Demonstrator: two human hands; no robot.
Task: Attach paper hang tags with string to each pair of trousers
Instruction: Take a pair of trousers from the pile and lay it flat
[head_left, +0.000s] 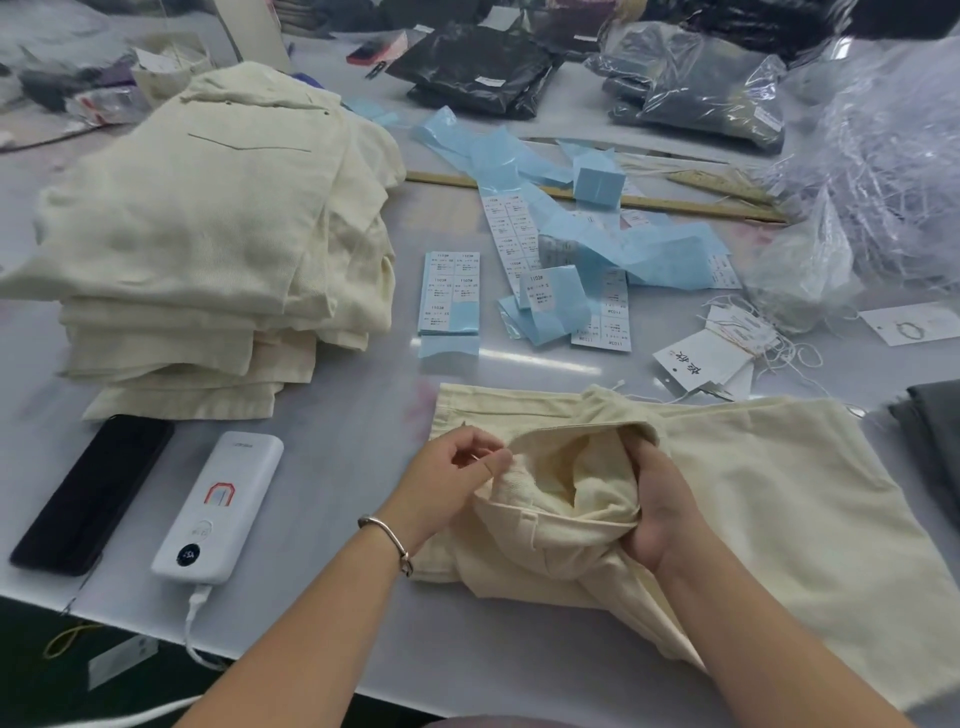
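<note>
Holding the trousers (597, 499) open at the waistband, we have our right hand (657, 506) curled into the bunched cloth and our left hand (457, 475) pinching the waistband edge, perhaps with something thin we cannot make out. The trousers run rightward across the table (337, 519). The tags (722, 353) lie beyond, up and right, nearer our right hand.

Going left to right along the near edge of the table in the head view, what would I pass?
Black phone → white power bank → left hand, pinching the cream trousers → right hand, gripping their waistband → grey cloth.
</note>
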